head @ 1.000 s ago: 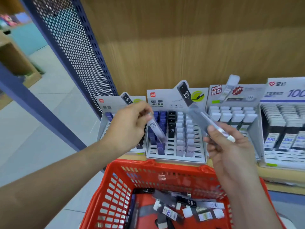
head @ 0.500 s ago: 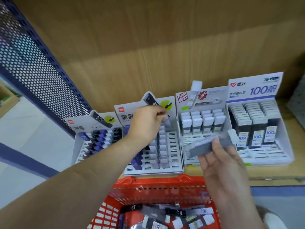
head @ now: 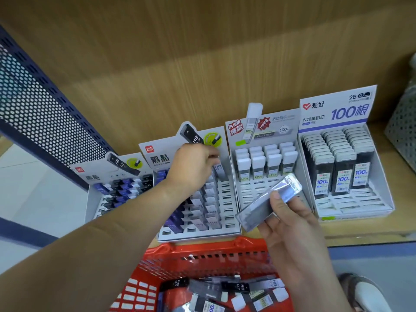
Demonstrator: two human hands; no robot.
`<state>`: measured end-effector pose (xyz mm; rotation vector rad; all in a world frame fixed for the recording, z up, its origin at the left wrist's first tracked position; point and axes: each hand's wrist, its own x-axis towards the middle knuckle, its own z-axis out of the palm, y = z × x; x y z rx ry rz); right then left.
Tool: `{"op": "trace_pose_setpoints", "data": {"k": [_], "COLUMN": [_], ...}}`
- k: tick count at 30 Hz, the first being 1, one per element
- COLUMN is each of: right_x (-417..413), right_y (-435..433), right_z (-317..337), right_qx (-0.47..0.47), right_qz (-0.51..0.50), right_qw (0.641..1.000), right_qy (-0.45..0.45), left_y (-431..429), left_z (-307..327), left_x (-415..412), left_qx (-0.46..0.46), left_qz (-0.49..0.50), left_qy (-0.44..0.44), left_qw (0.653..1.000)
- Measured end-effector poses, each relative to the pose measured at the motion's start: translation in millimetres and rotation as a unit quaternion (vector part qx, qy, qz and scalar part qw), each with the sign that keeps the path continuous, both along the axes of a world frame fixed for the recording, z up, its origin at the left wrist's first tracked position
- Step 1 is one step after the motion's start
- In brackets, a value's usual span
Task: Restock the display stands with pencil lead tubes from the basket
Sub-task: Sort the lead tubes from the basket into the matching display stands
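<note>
Tubes point(head: 236, 287) lie loose in the basket point(head: 202, 249), which sits just below the shelf point(head: 360, 233) edge, in front of the stands.

1. Left hand point(head: 193, 167): you reach over stand 2 point(head: 198, 233), second from the left. Thumb and fingertips pinch the top of a pale HB tube point(head: 218, 171). The tube stands nearly upright at the rear of the rightmost column. Whether its lower end is seated in the slot cannot be told.
2. Right hand point(head: 290, 221): the fingers are curled round a bundle point(head: 265, 203) of clear grey tubes. It is held tilted, upper end to the right, in front of the lower slots of stand 3 point(head: 247, 192).

Changes against the earlier frames:
- One second ago you held the HB tube slanted in the air, in front of stand 2's left columns. Half a second ago the left hand was already over the rear of stand 2. It remains there, and the tube label now shows beside the fingers.
- The bundle remains in front of stand 3, with the grasp unchanged.
- The view has swung right. Stand 4 point(head: 351, 206) now shows complete.
</note>
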<state>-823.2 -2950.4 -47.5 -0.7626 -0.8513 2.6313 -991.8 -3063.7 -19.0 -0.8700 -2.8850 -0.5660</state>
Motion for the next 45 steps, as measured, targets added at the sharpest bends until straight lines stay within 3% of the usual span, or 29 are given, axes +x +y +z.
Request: {"op": "trace_pose_setpoints", "data": {"k": [7, 12, 15, 16, 17, 18, 20, 21, 22, 25, 31, 36, 39, 42, 45], "right_x": [3, 2, 2, 2, 2, 3, 5, 7, 9, 16, 35, 40, 42, 51, 56], "right_y": [-6, -5, -4, -3, -3, -3, -2, -1, 0, 10, 39, 63, 79, 85, 84], "right_z": [7, 2, 1, 1, 2, 3, 10, 14, 16, 24, 38, 16, -16, -37, -47], "right_qx": [0.022, 0.118, 0.141, 0.137, 0.122, 0.101, 0.059, 0.033, 0.007, -0.037, 0.206, 0.255, 0.328, 0.381, 0.420], "right_qz": [0.050, 0.042, 0.044, 0.052, 0.068, 0.095, 0.168, 0.200, 0.230, 0.278, 0.202, 0.053, -0.048, -0.040, 0.013], "right_qw": [0.998, 0.991, 0.987, 0.988, 0.989, 0.989, 0.984, 0.979, 0.973, 0.959, 0.957, 0.962, 0.921, 0.873, 0.847], "right_qy": [-0.025, -0.044, -0.055, -0.054, -0.053, -0.048, -0.026, -0.012, 0.005, 0.033, -0.004, -0.086, -0.204, -0.300, -0.326], "left_y": [8, 5, 6, 7, 8, 8, 5, 3, 1, 5, 26, 59, 83, 108, 132], "left_z": [2, -13, -10, -4, 5, 17, 34, 39, 40, 38, 47, 56, 47, 35, 20], "left_x": [0, -2, 2, 9, 19, 33, 61, 73, 82, 98, 108, 108, 100, 96, 98], "left_qx": [0.008, -0.065, -0.098, -0.048, 0.049, 0.166, 0.320, 0.325, 0.326, 0.370, 0.381, 0.294, 0.240, 0.191, 0.161], "left_qz": [0.010, -0.037, -0.020, -0.006, 0.019, 0.033, -0.005, -0.030, -0.048, -0.034, 0.054, 0.015, 0.011, -0.012, -0.041], "left_qy": [-0.006, 0.061, 0.051, 0.015, -0.074, -0.209, -0.460, -0.508, -0.520, -0.470, -0.344, -0.320, -0.177, -0.110, -0.085], "left_qw": [1.000, 0.995, 0.994, 0.999, 0.996, 0.963, 0.829, 0.797, 0.788, 0.801, 0.857, 0.901, 0.955, 0.975, 0.982]}}
